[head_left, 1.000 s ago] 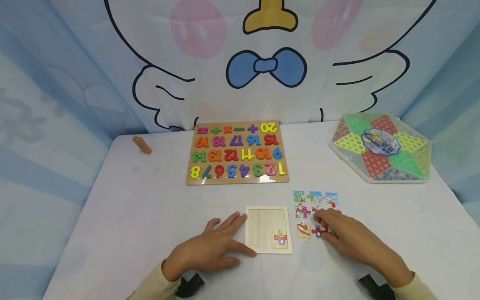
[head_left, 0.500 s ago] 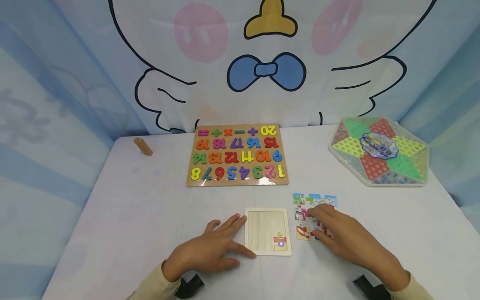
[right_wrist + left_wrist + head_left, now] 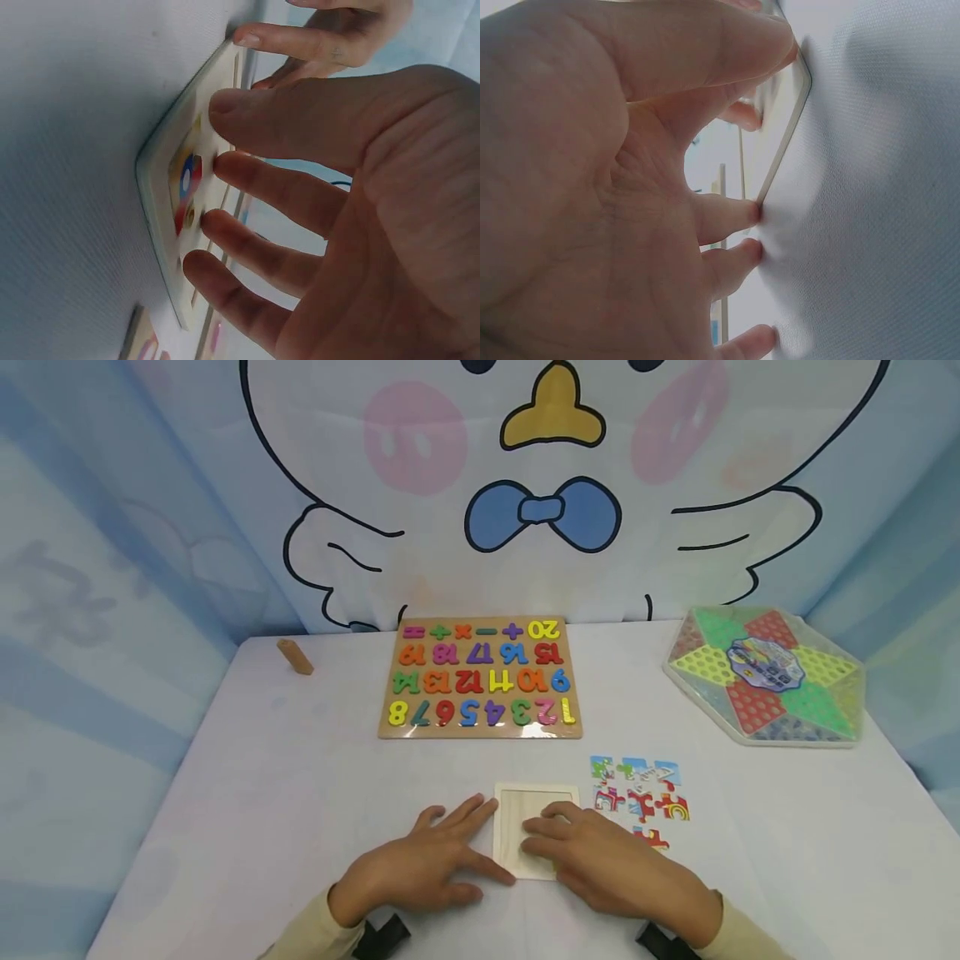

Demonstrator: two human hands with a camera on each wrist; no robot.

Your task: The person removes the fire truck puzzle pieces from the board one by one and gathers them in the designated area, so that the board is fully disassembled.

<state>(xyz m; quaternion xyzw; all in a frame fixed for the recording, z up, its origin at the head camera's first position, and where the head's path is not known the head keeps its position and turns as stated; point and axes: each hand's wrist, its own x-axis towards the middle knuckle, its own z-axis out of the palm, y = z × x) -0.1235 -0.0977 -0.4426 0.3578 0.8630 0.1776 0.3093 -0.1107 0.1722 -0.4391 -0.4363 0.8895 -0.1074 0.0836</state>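
Observation:
A small wooden puzzle tray (image 3: 513, 827) lies flat on the white table. My left hand (image 3: 416, 867) rests spread at its left side, index fingertip at the left rim and thumb at the near corner. Over the tray's right part reaches my right hand (image 3: 618, 864), fingers extended and slightly bent. In the right wrist view, its fingertips are right at the tray's surface, beside a colourful puzzle piece (image 3: 187, 180) with a round wheel picture, set in the tray. Several loose puzzle pieces (image 3: 641, 803) lie right of the tray, some of them behind the right hand.
Behind the tray lies a number board (image 3: 480, 681) with colourful figures. A hexagonal board-game box (image 3: 765, 677) sits at the back right. One small wooden block (image 3: 295, 657) is at the back left, and a printed cloth (image 3: 540, 568) hangs behind the table.
My right hand has moved left from the loose pieces to over the tray, covering the piece in it. My left hand has stayed at the tray's edge. The head view has shifted slightly.

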